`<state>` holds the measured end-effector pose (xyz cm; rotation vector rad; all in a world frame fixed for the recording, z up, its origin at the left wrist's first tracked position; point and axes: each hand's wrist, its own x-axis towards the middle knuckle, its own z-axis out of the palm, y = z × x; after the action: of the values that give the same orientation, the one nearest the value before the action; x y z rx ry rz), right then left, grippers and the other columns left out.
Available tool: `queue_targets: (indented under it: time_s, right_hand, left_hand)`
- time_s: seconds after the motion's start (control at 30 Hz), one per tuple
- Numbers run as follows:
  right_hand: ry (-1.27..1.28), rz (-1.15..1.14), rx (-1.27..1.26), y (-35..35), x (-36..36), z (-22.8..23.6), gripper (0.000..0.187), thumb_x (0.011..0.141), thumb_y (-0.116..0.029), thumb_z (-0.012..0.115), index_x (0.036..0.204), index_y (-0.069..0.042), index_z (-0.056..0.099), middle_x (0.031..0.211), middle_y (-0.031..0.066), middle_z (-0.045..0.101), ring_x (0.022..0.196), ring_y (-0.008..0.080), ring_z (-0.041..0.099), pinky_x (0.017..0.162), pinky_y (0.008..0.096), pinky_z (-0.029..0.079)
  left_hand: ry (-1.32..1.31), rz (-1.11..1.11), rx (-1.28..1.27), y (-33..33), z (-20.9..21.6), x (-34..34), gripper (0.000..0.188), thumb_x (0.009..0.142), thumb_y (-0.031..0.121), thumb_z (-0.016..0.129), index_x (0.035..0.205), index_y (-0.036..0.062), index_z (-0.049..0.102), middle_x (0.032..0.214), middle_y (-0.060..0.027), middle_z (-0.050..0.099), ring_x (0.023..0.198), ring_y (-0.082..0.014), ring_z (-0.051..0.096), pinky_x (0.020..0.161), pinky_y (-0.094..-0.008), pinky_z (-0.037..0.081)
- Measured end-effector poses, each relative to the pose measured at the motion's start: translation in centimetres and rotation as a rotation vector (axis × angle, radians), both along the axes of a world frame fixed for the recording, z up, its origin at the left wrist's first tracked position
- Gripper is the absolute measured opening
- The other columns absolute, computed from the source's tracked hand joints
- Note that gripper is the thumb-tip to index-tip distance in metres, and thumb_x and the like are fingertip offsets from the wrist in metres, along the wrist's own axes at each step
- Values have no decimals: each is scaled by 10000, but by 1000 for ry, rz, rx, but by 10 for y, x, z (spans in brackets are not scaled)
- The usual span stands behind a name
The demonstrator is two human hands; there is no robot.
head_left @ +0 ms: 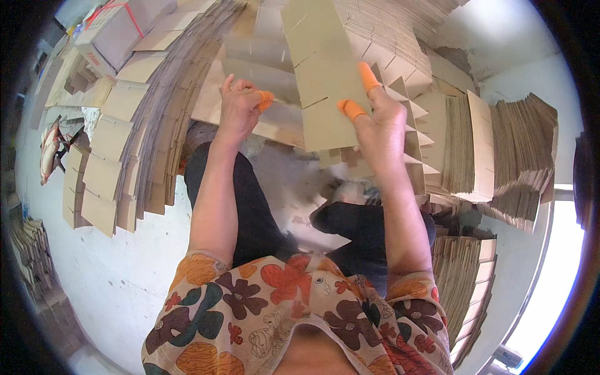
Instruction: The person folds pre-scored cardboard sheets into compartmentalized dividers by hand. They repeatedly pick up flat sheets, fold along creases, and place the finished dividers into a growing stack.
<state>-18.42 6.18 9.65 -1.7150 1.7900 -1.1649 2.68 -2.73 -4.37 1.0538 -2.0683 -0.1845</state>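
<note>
My right hand (382,128) pinches the right edge of a long tan cardboard divider strip (319,75) with slots cut into it. Orange finger covers sit on that thumb and forefinger. Beside it on the left, my left hand (239,111) is closed, its thumb in an orange cover against another cardboard strip (265,72), smeared by motion. Beneath and right of my right hand stands a partly hidden grid of interlocked cardboard dividers (412,128), pointed ends sticking out to the right.
Tall rows of slotted cardboard (119,134) lean at the left, below a carton (122,31) with red strapping. More cardboard stacks (522,147) stand at the right and lower right (465,281). My legs (234,200) are below the work.
</note>
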Motion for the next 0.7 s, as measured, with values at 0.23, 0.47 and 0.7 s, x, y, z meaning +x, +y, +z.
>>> queue_targets:
  time_s: [0.23, 0.47, 0.7]
  right_hand:
    - [192, -9, 18, -17, 10, -10, 549, 736, 14, 694, 1247, 72, 501, 1147, 240, 602, 938, 194, 643, 800, 279, 492]
    - [212, -18, -116, -21, 16, -21, 446, 758, 46, 591, 1198, 72, 518, 799, 287, 599, 752, 388, 635, 630, 363, 497]
    - [212, -42, 6, -19, 26, -16, 526, 732, 37, 663, 1233, 75, 511, 970, 248, 643, 826, 234, 667, 708, 342, 507]
  left_hand:
    - [-29, 9, -3, 0, 4, -2, 173, 685, 72, 736, 847, 122, 704, 752, -35, 627, 873, -213, 556, 1034, -471, 300]
    - [23, -13, -7, -3, 3, -3, 176, 684, 52, 732, 847, 113, 708, 727, -30, 613, 837, -214, 560, 1035, -467, 309]
    - [28, -42, 2, -6, -2, -2, 184, 683, 50, 729, 854, 113, 707, 730, -26, 616, 839, -208, 557, 1028, -468, 320]
